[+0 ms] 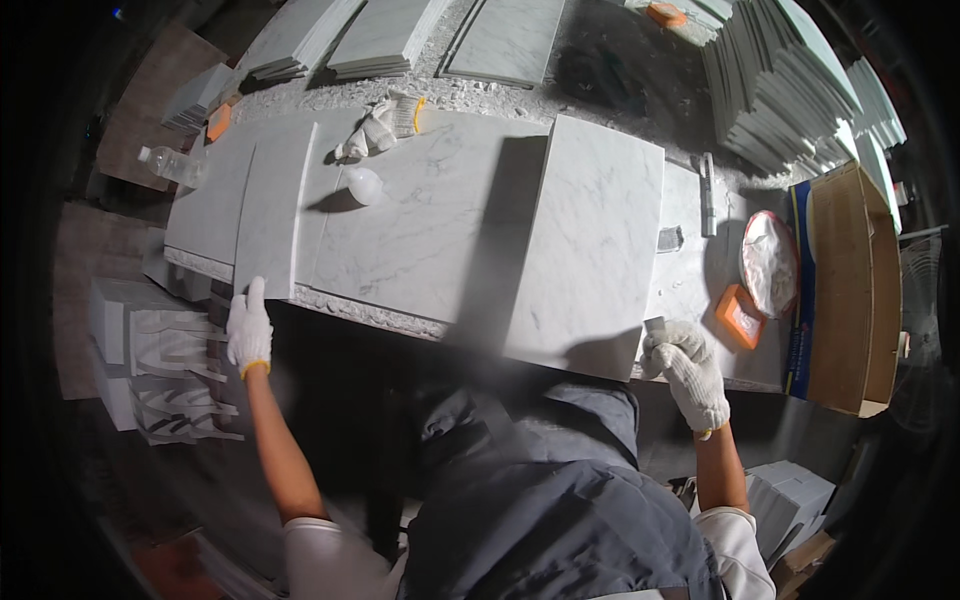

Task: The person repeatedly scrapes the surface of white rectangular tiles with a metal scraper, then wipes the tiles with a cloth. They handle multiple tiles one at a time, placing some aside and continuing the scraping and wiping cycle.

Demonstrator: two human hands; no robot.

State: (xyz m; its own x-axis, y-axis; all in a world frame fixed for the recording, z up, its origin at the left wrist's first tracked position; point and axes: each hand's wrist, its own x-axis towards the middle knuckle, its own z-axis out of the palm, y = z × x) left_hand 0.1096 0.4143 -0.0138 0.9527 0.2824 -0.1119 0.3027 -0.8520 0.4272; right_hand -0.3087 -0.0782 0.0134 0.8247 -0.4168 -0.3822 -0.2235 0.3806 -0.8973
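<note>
My left hand (249, 332), in a white knit glove, has its fingers stretched out against the near end of a narrow marble slab (275, 205). My right hand (692, 378), gloved the same way, is closed on a small grey pad (655, 326), mostly hidden by the fingers. It is at the near right corner of a wide marble slab (590, 240), which lies raised above the work surface. Between the two slabs stretches a flat marble sheet (420, 225), with a white round bulb (364, 186) and a crumpled glove (378, 128) on it.
On the right are a red-rimmed dish of white paste (769, 262), an orange sponge block (741, 316), a marker-like stick (709, 195), a grey scrap (670, 239) and a cardboard box (850, 290). Marble tile stacks (775, 85) stand behind. A clear bottle (172, 165) lies far left.
</note>
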